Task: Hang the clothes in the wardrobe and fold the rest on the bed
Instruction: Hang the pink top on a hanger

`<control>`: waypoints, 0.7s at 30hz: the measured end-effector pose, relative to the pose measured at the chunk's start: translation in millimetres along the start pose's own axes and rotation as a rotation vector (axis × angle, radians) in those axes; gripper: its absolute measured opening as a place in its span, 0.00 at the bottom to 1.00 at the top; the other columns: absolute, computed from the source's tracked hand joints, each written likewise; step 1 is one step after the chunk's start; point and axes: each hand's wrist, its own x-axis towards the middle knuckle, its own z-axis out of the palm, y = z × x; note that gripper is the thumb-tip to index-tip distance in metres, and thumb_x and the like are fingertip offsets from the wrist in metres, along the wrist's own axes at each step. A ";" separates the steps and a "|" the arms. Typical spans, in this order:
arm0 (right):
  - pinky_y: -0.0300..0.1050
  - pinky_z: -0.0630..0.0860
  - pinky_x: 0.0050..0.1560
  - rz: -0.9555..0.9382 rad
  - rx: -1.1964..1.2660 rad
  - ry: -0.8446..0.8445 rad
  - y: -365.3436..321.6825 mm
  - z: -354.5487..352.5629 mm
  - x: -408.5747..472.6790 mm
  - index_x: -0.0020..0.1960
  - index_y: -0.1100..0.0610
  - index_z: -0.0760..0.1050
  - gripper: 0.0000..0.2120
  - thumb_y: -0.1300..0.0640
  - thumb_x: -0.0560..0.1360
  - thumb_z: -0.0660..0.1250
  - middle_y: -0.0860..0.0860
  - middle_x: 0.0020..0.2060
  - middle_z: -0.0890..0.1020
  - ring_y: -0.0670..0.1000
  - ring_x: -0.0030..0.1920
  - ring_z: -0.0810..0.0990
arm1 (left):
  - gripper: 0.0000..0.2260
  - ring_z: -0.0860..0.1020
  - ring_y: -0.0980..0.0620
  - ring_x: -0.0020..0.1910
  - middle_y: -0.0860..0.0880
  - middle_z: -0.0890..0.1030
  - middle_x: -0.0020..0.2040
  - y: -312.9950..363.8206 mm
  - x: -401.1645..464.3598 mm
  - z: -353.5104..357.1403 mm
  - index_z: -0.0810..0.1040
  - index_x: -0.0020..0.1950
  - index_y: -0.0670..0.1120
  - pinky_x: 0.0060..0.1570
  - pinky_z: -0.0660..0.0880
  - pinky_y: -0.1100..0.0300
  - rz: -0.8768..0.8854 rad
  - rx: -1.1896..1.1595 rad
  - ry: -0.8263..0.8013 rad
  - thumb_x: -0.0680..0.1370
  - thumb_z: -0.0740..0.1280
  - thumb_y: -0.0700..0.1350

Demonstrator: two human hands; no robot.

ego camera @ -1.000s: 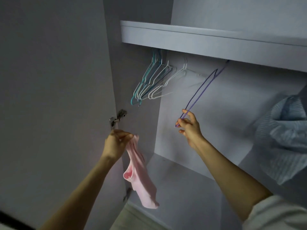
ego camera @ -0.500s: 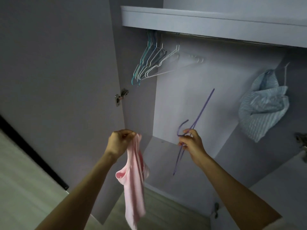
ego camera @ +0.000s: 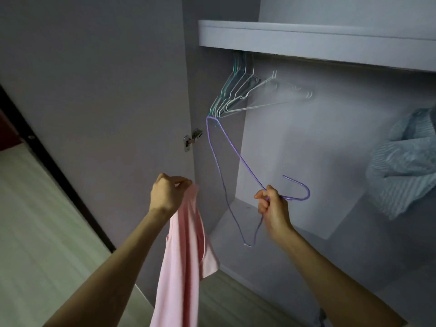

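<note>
My left hand [ego camera: 168, 195] grips the top edge of a pink garment [ego camera: 182, 260], which hangs straight down in front of the open wardrobe. My right hand [ego camera: 273, 208] holds a purple wire hanger [ego camera: 232, 147] by its neck, off the rail. The hanger's hook points right and its triangle spreads up and to the left, between my two hands. Several empty teal and white hangers [ego camera: 238, 95] hang at the left end of the rail under the shelf [ego camera: 306, 38].
A blue striped shirt [ego camera: 405, 164] hangs at the right of the wardrobe. The open door [ego camera: 106, 114] with its metal hinge [ego camera: 192, 140] stands to the left. The wardrobe's lower shelf [ego camera: 271, 234] lies below my right hand. Pale floor shows at the lower left.
My right hand has taken the purple hanger off the rail, brought it down and turned it so the hook points right. The pink garment stays in my left hand.
</note>
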 end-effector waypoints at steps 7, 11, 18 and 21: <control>0.42 0.57 0.31 0.124 0.511 -0.232 -37.1 50.4 -5.6 0.22 0.54 0.63 0.21 0.56 0.73 0.50 0.48 0.21 0.61 0.47 0.22 0.57 | 0.08 0.67 0.61 0.49 0.39 0.75 0.38 10.7 -2.7 -17.2 0.83 0.44 0.40 0.46 0.73 0.56 -0.027 -0.028 0.050 0.76 0.68 0.44; 0.42 0.55 0.32 0.072 0.567 -0.258 -58.3 73.0 -5.8 0.29 0.55 0.63 0.15 0.57 0.73 0.49 0.47 0.20 0.60 0.47 0.22 0.56 | 0.10 0.67 0.50 0.36 0.39 0.75 0.35 31.3 -4.2 -34.3 0.81 0.36 0.40 0.42 0.73 0.55 0.083 -0.168 -0.046 0.74 0.68 0.44; 0.42 0.55 0.31 0.107 0.584 -0.209 -61.4 86.0 -0.8 0.32 0.55 0.60 0.12 0.57 0.74 0.48 0.46 0.19 0.59 0.47 0.23 0.55 | 0.05 0.74 0.58 0.37 0.51 0.79 0.36 70.9 -9.8 -66.8 0.82 0.42 0.43 0.42 0.73 0.62 0.074 -0.601 -0.056 0.76 0.68 0.38; 0.42 0.54 0.30 0.110 0.564 -0.181 -50.8 89.8 -1.0 0.32 0.54 0.59 0.12 0.59 0.75 0.48 0.46 0.19 0.59 0.47 0.24 0.55 | 0.05 0.73 0.60 0.35 0.54 0.78 0.34 75.1 -9.2 -75.2 0.82 0.43 0.41 0.39 0.72 0.65 0.085 -0.663 -0.038 0.77 0.67 0.38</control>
